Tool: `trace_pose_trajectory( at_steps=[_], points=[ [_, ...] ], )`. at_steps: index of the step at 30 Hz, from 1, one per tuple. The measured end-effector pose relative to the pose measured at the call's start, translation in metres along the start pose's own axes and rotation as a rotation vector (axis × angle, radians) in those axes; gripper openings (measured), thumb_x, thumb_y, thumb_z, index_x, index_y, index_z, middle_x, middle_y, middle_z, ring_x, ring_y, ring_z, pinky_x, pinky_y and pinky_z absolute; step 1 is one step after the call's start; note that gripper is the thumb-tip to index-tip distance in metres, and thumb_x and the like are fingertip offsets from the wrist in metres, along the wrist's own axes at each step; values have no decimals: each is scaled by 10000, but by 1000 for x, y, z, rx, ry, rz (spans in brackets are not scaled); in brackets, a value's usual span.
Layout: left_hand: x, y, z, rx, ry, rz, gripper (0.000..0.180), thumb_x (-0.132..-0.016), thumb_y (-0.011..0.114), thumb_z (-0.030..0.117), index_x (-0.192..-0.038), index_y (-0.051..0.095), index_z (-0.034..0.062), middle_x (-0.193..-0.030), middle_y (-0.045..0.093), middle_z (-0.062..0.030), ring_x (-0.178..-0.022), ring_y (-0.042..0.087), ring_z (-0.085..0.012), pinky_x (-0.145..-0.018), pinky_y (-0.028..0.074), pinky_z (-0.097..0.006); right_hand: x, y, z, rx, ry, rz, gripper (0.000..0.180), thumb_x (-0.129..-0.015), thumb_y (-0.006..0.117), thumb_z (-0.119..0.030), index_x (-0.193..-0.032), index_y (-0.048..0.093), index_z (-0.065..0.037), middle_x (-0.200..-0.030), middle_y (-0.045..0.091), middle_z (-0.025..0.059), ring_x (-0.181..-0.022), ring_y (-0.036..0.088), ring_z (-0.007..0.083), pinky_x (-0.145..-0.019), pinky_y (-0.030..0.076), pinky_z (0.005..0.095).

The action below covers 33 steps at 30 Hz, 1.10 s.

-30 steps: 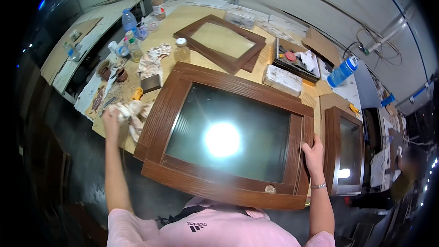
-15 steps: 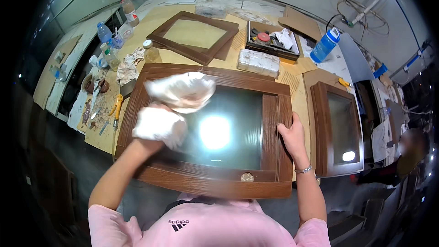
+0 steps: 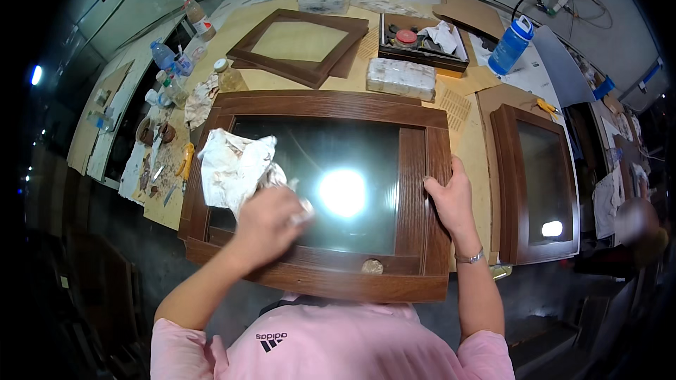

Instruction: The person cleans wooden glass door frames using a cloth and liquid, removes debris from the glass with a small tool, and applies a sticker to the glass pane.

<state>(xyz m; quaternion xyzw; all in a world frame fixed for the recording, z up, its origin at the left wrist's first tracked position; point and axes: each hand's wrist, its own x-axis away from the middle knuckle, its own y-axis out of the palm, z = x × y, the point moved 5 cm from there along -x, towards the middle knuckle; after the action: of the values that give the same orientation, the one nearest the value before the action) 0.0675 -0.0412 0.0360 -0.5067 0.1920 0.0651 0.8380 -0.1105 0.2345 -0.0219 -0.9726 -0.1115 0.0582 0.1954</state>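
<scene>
A brown wood-framed door panel [image 3: 334, 103] with a dark glass pane [image 3: 352, 239] lies flat in front of me. Over the left part of the glass, my left hand [image 3: 267, 219] is closed on a crumpled white rag [image 3: 238, 165] with brown smudges. The rag's loose end fans out beyond the fingers, onto the left frame. My right hand [image 3: 452, 193] grips the panel's right edge, thumb on top, the other fingers mostly hidden behind the wood. A small round tan disc [image 3: 372, 267] sits on the near right of the frame.
A second glazed panel [image 3: 501, 176] stands to the right. Beyond are empty brown frames [image 3: 260, 32], a wrapped block [image 3: 401, 79], a tool box [image 3: 384, 46] and a blue bottle [image 3: 511, 46]. Several bottles, a small jar [image 3: 229, 76] and a yellow-handled tool [image 3: 188, 160] line the left.
My left hand has swept the rag down and toward me across the glass, and the rag has bunched to the left. My right hand keeps its hold on the panel's edge.
</scene>
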Motion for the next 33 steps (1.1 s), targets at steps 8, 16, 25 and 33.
trace_pose_trajectory(
  at_steps=[8,16,25,33],
  points=[
    [-2,-26,-28,-181,-378,-162,612,-674,855,214,-1203,598,42,-1218,558,-109,-1150,527,-323,-950,450,-430,-1,2,5,-115,-44,22,554,-779,658,-126,-1263,502,93,-837,681,174,-656,617,212,-665,509,365],
    [0,-22,-32,-120,-376,-147,624,-653,861,185,-1200,589,57,-1205,549,-97,-1148,524,-318,-936,439,-425,0,2,0,-147,12,-17,539,-780,645,-84,-1267,500,98,-1007,694,200,-855,669,239,-796,522,352],
    [-1,-19,-36,-42,-423,-170,597,-647,852,132,-1180,594,57,-1194,549,-105,-1134,534,-318,-946,430,-419,0,2,0,-153,12,-20,561,-778,649,-91,-1275,492,114,-997,675,181,-844,629,203,-792,507,334],
    [-1,-17,-38,-1,-418,-160,562,-658,830,109,-1170,603,59,-1198,554,-97,-1142,538,-307,-946,426,-409,-2,2,7,-162,-75,31,589,-774,655,-107,-1281,480,138,-922,659,161,-738,595,182,-704,499,319]
  ],
)
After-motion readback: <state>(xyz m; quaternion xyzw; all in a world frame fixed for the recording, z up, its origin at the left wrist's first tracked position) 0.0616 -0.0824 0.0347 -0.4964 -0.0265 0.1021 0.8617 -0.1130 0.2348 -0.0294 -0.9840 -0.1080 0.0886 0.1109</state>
